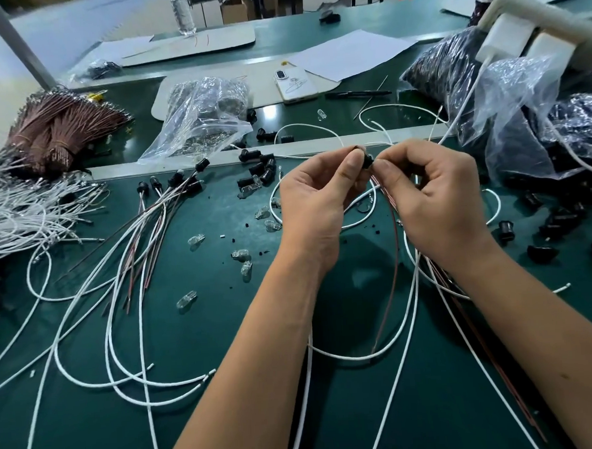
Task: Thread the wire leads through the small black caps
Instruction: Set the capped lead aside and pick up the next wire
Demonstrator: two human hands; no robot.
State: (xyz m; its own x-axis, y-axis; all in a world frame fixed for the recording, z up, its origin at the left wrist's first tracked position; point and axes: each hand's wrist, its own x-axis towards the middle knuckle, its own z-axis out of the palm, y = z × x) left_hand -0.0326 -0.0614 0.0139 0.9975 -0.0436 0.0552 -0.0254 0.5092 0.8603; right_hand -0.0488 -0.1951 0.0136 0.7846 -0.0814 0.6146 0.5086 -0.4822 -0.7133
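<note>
A small black cap (366, 161) is held above the green table, pinched between the fingertips of my left hand (315, 202) and my right hand (433, 196). Thin red-brown leads (394, 270) and a white wire (414, 307) hang down from under my right hand toward the table. Whether the leads sit inside the cap is hidden by my fingers. More loose black caps (261, 169) lie just left of my hands. Several finished caps with leads (169, 186) lie further left.
Small clear glass bulbs (241, 258) are scattered on the green mat (92, 423). White wire bundles (16, 211) and a brown wire bundle (60, 133) lie at the left. Plastic bags (206, 115) of parts stand behind; dark bags (521, 109) crowd the right. A phone (294, 83) lies at the back.
</note>
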